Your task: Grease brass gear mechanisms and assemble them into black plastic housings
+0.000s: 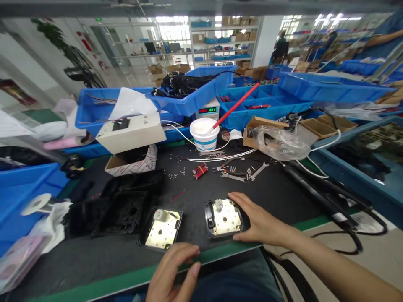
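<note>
At my left, black shells [124, 214] crowd the left unit [160, 230], so a shove that way could knock them together. My left fingers [179, 253] are parted and empty, just in front of that unit; a careless sweep might catch it. Beyond, loose metal bits [172, 176] litter the surface [195, 201] and could stray into either unit if brushed. The right unit [226, 218] lies near the front edge, my right fingers [247, 204] clamped around its right side; pulling it too far towards me could tip it off.
</note>
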`<state>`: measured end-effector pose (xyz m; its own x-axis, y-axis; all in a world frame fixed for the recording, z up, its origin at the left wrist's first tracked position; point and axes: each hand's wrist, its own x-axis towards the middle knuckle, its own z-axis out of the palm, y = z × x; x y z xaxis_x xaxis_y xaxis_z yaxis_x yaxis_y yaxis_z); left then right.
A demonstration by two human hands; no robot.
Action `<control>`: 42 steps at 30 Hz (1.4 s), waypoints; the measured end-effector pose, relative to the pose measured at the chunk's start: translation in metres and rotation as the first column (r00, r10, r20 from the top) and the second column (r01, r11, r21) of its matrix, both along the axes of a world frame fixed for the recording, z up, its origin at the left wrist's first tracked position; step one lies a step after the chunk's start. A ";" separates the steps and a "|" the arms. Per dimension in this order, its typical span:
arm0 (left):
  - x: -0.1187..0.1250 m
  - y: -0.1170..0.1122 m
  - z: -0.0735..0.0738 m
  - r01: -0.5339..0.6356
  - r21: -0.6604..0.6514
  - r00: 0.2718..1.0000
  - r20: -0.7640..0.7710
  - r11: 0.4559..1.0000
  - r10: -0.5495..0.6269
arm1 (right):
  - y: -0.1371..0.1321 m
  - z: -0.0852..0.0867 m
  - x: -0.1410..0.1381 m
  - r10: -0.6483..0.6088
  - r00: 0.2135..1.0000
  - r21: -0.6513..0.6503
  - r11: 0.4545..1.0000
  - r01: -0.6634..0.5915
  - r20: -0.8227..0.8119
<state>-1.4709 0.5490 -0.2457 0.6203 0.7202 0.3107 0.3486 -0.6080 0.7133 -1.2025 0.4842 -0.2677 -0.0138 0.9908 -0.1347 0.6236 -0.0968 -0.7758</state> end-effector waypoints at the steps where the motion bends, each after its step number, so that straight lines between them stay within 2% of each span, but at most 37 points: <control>1: -0.009 0.004 -0.003 -0.054 0.101 0.998 -0.025 0.993 0.056 | 0.001 -0.003 0.000 -0.010 1.000 -0.010 1.000 0.009 -0.018; 3: -0.028 0.015 -0.008 -0.157 0.293 0.979 -0.081 0.943 0.188 | -0.001 -0.008 0.001 -0.023 0.999 -0.027 0.999 0.022 -0.036; 4: -0.037 0.021 -0.010 -0.167 0.372 0.964 -0.130 0.913 0.230 | -0.002 -0.010 0.002 -0.025 0.999 -0.032 0.999 0.024 -0.034; 6: -0.051 0.033 -0.013 -0.101 0.478 0.930 -0.266 0.872 0.253 | -0.004 -0.012 0.004 -0.022 1.000 -0.032 0.999 0.022 -0.016; 9: -0.059 0.044 -0.013 0.028 0.489 0.859 -0.458 0.872 0.229 | -0.005 -0.016 0.005 -0.010 1.000 -0.027 1.000 0.010 -0.008; 12: -0.054 0.045 -0.015 0.045 0.441 0.822 -0.527 0.896 0.218 | 0.001 -0.017 -0.005 -0.009 1.000 -0.028 1.000 0.008 -0.009; 15: -0.041 0.037 -0.023 -0.053 0.424 0.830 -0.484 0.904 0.276 | 0.012 -0.015 -0.023 0.012 1.000 -0.045 0.999 -0.011 0.024; 18: -0.028 0.026 -0.031 -0.226 0.426 0.838 -0.373 0.876 0.398 | 0.023 -0.011 -0.039 0.080 0.995 -0.078 0.994 -0.075 0.053; 20: -0.028 0.020 -0.035 -0.293 0.390 0.853 -0.307 0.873 0.423 | 0.027 -0.009 -0.044 0.106 0.992 -0.106 0.990 -0.098 0.074; 23: -0.044 0.015 -0.036 -0.326 0.312 0.881 -0.243 0.893 0.406 | 0.026 -0.008 -0.043 0.096 0.989 -0.130 0.988 -0.082 0.109; 27: -0.072 0.016 -0.040 -0.386 0.250 0.886 -0.166 0.888 0.433 | 0.022 -0.011 -0.043 0.056 0.991 -0.120 0.992 -0.041 0.125; 31: -0.083 0.025 -0.040 -0.437 0.154 0.889 -0.072 0.886 0.452 | 0.023 -0.010 -0.048 0.027 0.994 -0.098 0.995 -0.017 0.107; 33: -0.085 0.036 -0.038 -0.505 0.207 0.856 0.001 0.838 0.516 | 0.024 -0.009 -0.050 0.025 0.995 -0.098 0.995 -0.016 0.098; 35: -0.088 0.050 -0.034 -0.551 0.314 0.820 0.031 0.773 0.572 | 0.025 -0.008 -0.051 0.023 0.996 -0.090 0.996 -0.014 0.092; 37: -0.090 0.065 -0.031 -0.493 0.468 0.825 -0.016 0.733 0.565 | 0.024 -0.008 -0.050 0.018 0.996 -0.074 0.997 -0.012 0.084; 39: -0.092 0.076 -0.027 -0.379 0.605 0.845 -0.082 0.700 0.528 | 0.024 -0.009 -0.049 0.021 0.997 -0.056 0.998 -0.016 0.078; 42: -0.095 0.081 -0.024 -0.359 0.663 0.831 -0.094 0.657 0.549 | 0.022 -0.010 -0.046 0.043 0.996 -0.036 0.999 -0.040 0.078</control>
